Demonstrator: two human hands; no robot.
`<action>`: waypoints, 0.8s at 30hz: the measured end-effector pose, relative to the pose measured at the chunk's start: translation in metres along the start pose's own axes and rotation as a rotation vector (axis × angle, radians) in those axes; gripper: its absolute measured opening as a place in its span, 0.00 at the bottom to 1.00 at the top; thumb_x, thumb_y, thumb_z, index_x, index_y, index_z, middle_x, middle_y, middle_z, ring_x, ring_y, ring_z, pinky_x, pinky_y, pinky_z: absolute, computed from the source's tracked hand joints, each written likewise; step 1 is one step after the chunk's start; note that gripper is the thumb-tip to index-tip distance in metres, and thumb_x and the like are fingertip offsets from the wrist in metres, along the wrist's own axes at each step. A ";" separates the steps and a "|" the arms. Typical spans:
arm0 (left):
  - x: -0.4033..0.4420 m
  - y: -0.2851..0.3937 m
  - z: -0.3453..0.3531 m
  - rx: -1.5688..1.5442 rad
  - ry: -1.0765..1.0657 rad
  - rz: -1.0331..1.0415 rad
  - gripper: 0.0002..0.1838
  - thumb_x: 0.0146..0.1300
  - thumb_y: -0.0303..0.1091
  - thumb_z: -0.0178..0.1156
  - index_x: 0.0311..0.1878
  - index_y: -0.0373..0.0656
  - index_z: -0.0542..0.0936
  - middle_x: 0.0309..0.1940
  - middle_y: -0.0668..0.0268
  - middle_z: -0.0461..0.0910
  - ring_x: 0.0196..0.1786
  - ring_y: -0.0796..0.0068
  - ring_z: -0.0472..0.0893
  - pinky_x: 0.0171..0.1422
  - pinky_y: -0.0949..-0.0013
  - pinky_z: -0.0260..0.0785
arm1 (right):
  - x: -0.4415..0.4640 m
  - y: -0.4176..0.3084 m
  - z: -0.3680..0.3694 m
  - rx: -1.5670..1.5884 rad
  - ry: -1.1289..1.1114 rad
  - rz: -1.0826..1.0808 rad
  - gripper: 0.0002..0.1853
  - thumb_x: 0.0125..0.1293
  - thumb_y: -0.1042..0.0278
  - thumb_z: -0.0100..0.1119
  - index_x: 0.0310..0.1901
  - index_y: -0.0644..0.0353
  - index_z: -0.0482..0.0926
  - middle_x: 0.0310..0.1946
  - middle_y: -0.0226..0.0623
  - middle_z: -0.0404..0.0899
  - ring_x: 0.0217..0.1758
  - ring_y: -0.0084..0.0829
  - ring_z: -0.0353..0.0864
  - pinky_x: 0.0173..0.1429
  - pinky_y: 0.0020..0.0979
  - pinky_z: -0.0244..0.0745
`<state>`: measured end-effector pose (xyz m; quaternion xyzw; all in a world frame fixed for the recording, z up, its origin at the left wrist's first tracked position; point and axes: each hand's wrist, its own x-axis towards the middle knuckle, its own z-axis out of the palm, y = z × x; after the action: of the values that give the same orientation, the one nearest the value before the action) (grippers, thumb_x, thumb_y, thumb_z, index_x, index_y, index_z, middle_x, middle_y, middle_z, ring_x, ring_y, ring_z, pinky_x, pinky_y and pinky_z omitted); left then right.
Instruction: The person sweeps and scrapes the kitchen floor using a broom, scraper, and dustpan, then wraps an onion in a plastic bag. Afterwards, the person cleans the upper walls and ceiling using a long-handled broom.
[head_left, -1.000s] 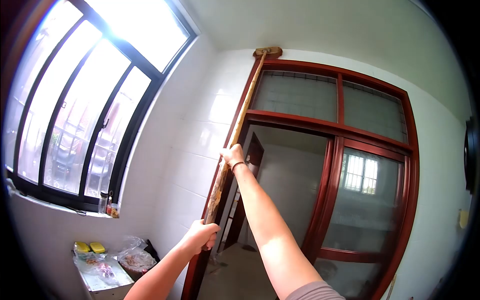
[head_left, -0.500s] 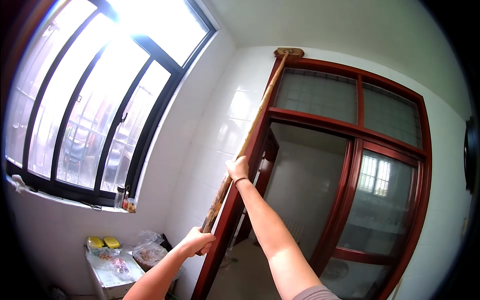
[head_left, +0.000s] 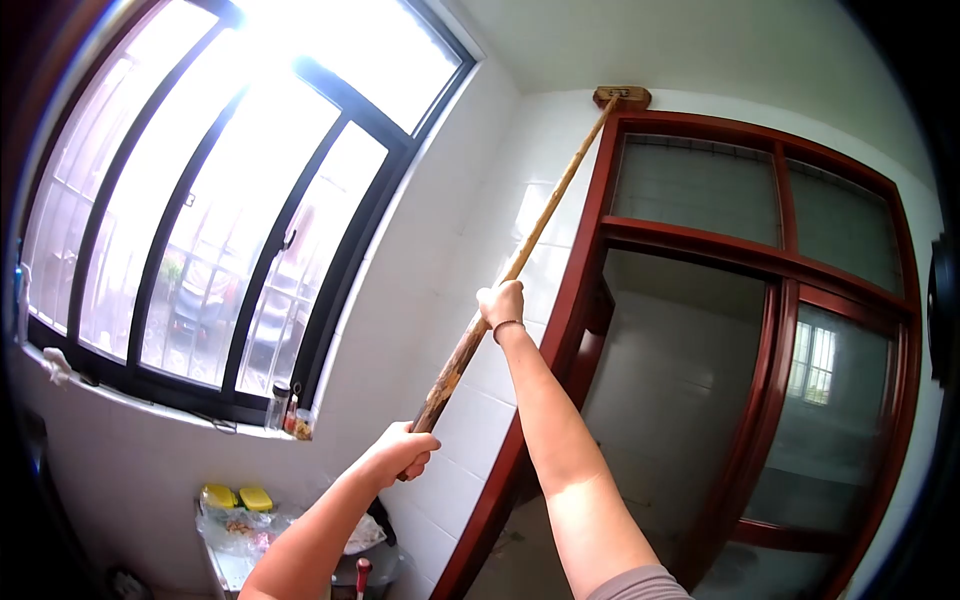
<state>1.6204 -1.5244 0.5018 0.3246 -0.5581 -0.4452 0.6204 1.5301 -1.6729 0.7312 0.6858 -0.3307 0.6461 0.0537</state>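
A long-handled broom [head_left: 566,183] slants up across the view, its wooden head [head_left: 621,97] at the top left corner of the red door frame [head_left: 693,232]. Whether its bristles touch the frame or the wall I cannot tell. My left hand [head_left: 402,452] is wrapped round the dark, rough lower end of the handle. Higher up, my right hand [head_left: 502,305] grips the same handle, a thin band on its wrist. Behind the handle is the white tiled wall [head_left: 480,405].
A barred window [head_left: 215,220] fills the left side. Small jars [head_left: 290,410] stand on its sill. Below, a white cabinet top [head_left: 228,568] carries yellow-lidded containers [head_left: 238,497] and plastic bags. A red-handled object [head_left: 363,575] is at the bottom edge. Glass panes [head_left: 840,400] fill the door's right side.
The view has turned left, so window and door sit further right. The broom's lower end has swung left, away from the door frame; its head stays near the frame's corner.
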 end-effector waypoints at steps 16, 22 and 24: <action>0.106 -0.080 -0.060 -0.212 0.020 -0.149 0.14 0.53 0.28 0.54 0.16 0.45 0.61 0.10 0.71 0.60 0.11 0.79 0.59 0.15 0.72 0.49 | -0.003 0.064 0.138 0.013 -0.201 0.117 0.23 0.46 0.68 0.54 0.41 0.77 0.64 0.35 0.63 0.76 0.39 0.55 0.78 0.46 0.40 0.75; 0.024 -0.149 -0.107 -0.141 0.016 -0.260 0.13 0.51 0.29 0.53 0.13 0.42 0.66 0.08 0.66 0.63 0.10 0.75 0.62 0.14 0.71 0.51 | -0.122 0.082 0.178 0.064 -0.235 0.121 0.21 0.49 0.65 0.56 0.37 0.74 0.63 0.28 0.60 0.75 0.31 0.54 0.77 0.38 0.44 0.74; -0.018 -0.185 -0.127 -0.128 0.008 -0.270 0.13 0.50 0.29 0.53 0.12 0.42 0.66 0.08 0.66 0.63 0.10 0.76 0.62 0.14 0.71 0.51 | -0.177 0.077 0.178 0.102 -0.285 0.144 0.23 0.49 0.63 0.58 0.37 0.74 0.63 0.26 0.59 0.75 0.30 0.53 0.77 0.36 0.43 0.74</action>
<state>1.7100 -1.5924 0.3070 0.3582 -0.4775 -0.5579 0.5766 1.6501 -1.7539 0.5125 0.7468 -0.3502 0.5603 -0.0750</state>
